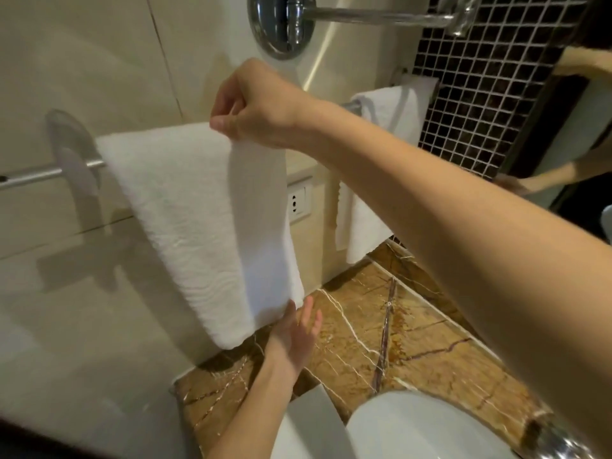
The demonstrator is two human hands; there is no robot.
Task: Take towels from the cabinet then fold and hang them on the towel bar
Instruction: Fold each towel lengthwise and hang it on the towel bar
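Nearest of all, the left hand was held open, its straight fingers touching the lower edge of the white towel, above the brown marble counter and the white basin. Higher up, the right hand was curled, thumb and fingers pinching the towel's top fold where it draped over the chrome towel bar on the beige wall. Farther along that wall, a second white towel hung just beside the dark mosaic tiles.
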